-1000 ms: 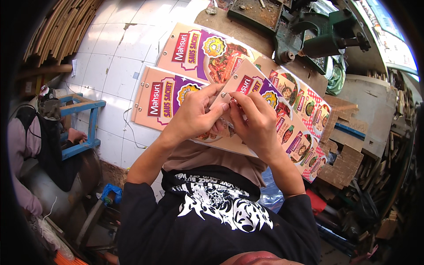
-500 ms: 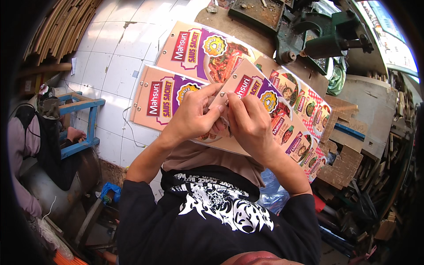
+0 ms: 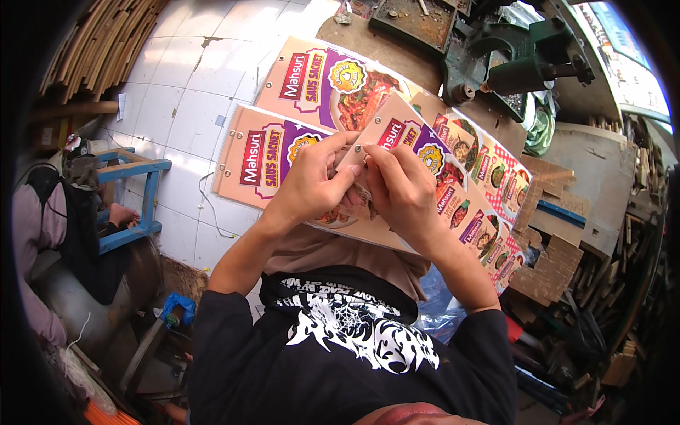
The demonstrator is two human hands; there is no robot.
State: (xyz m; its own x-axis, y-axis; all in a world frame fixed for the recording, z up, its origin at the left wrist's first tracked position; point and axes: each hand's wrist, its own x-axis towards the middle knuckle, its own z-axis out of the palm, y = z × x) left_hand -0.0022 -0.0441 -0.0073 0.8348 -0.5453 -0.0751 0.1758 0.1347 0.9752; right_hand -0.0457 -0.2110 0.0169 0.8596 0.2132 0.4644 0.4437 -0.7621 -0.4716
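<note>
Several printed advertising boards with food pictures lie overlapped in front of me. The topmost board [image 3: 464,216] is slanted, with metal eyelets [image 3: 358,149] along its narrow edge. My left hand [image 3: 312,184] is closed on the near corner of this board, thumb uppermost. Beside it, my right hand [image 3: 404,195] makes a pinch right by the corner eyelet; whatever its fingertips hold is too small and covered to make out. A second board [image 3: 237,159] lies under my hands to the left, and a third board [image 3: 276,85] is behind it. Both also have eyelets on their left edges.
A dark green metal machine [image 3: 520,74] and a grimy tray [image 3: 414,25] stand at the far right. Cut brown board pieces [image 3: 542,269] lie at right. To the left are a blue-framed stool [image 3: 149,198], a person's foot [image 3: 122,216] and stacked brown strips [image 3: 106,42].
The view has shifted slightly. My right fingertips have moved a little at the board's corner, and the corner eyelet shows more plainly. My left hand keeps its grip.
</note>
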